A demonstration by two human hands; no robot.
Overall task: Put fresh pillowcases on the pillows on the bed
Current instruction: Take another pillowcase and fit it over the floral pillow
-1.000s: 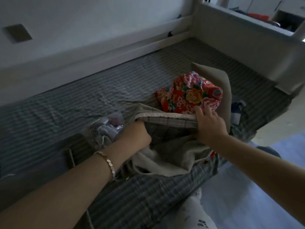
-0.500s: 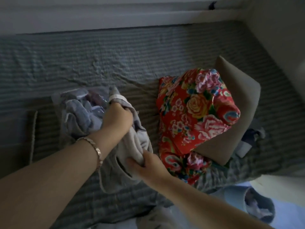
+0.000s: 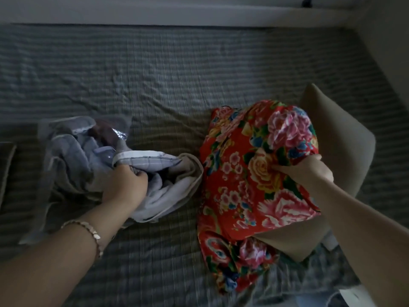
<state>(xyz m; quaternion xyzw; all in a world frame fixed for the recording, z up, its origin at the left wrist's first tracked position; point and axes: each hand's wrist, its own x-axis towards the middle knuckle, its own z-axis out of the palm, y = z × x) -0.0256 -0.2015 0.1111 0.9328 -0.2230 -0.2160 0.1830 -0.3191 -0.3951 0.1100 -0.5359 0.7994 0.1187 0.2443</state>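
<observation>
The red floral pillowcase (image 3: 250,185) lies bunched over the beige pillow (image 3: 347,149) at the right side of the bed (image 3: 177,74), and the right hand (image 3: 307,171) clutches a fold of it. Just beside it, the left hand (image 3: 126,187) grips a crumpled grey cloth (image 3: 174,193).

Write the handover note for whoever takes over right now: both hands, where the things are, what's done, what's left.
Left hand: grip on the crumpled grey checked cloth, on the left of the bed.
Right hand: grip on the red floral pillowcase, draped over the beige pillow on the right.
Done: no pillow fully cased; the beige pillow shows bare at its far and near corners.
Left: work the pillow fully into the floral case. Whether the grey cloth is a fresh case cannot be told.
</observation>
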